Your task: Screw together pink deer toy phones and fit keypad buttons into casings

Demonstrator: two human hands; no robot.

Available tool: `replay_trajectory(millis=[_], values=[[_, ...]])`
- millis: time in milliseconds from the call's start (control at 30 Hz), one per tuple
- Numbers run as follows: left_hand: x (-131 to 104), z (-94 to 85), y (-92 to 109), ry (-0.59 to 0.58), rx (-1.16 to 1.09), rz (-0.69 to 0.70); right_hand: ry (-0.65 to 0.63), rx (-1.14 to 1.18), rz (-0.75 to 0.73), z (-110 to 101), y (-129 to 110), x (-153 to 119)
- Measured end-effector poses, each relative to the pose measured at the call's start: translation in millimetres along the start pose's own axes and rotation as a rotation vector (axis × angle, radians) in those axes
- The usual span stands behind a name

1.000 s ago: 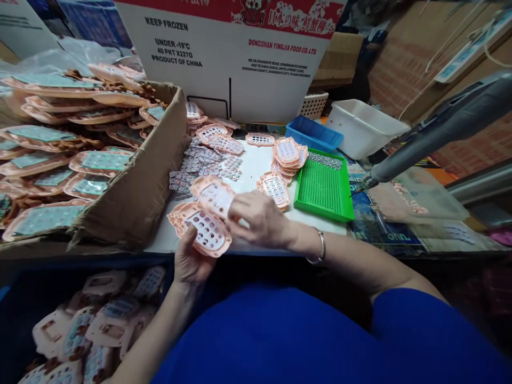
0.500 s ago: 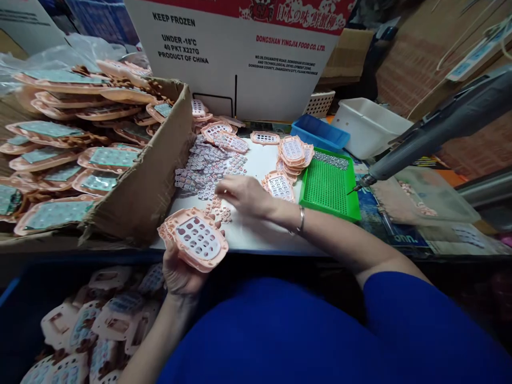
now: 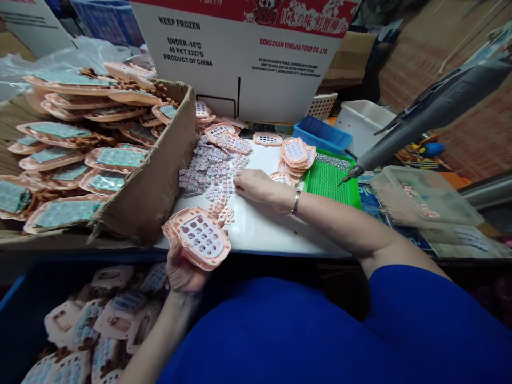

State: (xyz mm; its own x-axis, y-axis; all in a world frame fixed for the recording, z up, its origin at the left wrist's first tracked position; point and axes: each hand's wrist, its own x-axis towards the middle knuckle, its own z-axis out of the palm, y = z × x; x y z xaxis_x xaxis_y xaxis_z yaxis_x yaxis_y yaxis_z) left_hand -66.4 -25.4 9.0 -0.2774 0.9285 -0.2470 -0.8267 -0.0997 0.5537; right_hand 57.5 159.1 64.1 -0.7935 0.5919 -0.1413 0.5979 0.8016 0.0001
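My left hand (image 3: 184, 272) is wrapped round a peach plastic casing (image 3: 203, 237) whose white panel has rows of round holes. More peach plastic shows under its left edge; I cannot tell if it is a second casing. Over the white tabletop, my right hand (image 3: 256, 186) has its fingers curled down at the edge of a pile of small printed key buttons (image 3: 200, 176). Its fingertips are hidden, so what they pinch cannot be seen. Small peach pieces (image 3: 224, 210) lie between the two hands.
Stacked casings (image 3: 295, 152) lie beside a green perforated tray (image 3: 330, 184) holding screws. An electric screwdriver (image 3: 420, 117) hangs over the tray. A cardboard box (image 3: 148, 181) of casings stands left; below, a blue bin (image 3: 24, 282) holds more.
My right hand has moved right and slightly up along the button pile, covering part of the casing near the green tray. My left hand still holds its casing; the view has shifted slightly.
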Motion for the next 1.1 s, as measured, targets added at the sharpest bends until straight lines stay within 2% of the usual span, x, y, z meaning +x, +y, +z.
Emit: replay_trajectory(millis=[133, 233, 333, 433, 600, 767, 967, 1100], values=[[1.0, 1.0, -0.9, 0.000, 0.003, 0.013, -0.064, 0.016, -0.024, -4.3, 9.4, -25.3], [1.0, 6.2, -2.9, 0.025, 0.010, 0.023, -0.044, 0.046, 0.024, -9.7, 11.2, -32.5], [0.5, 12.1, -3.9, 0.056, 0.024, 0.021, 0.006, 0.086, 0.081, -10.8, 9.9, -25.1], [-0.1, 16.1, -3.9, 0.086, 0.047, 0.027, 0.004, 0.133, 0.115, -5.6, 9.1, -10.5], [0.7, 17.6, -4.5, 0.036, 0.081, 0.031, 0.034, 0.245, 0.160, 0.7, 12.8, 4.2], [5.4, 18.5, -9.6, -0.039, 0.059, 0.015, 0.173, 0.368, 0.139, -8.2, 11.3, -7.3], [7.5, 28.3, -21.8, -0.066, -0.003, 0.005, 0.544, 0.568, -0.085, -7.5, -13.5, -43.8], [4.9, 31.1, -21.7, -0.049, 0.004, 0.041, 0.592, 0.561, -0.097, 0.8, -21.9, -68.8]])
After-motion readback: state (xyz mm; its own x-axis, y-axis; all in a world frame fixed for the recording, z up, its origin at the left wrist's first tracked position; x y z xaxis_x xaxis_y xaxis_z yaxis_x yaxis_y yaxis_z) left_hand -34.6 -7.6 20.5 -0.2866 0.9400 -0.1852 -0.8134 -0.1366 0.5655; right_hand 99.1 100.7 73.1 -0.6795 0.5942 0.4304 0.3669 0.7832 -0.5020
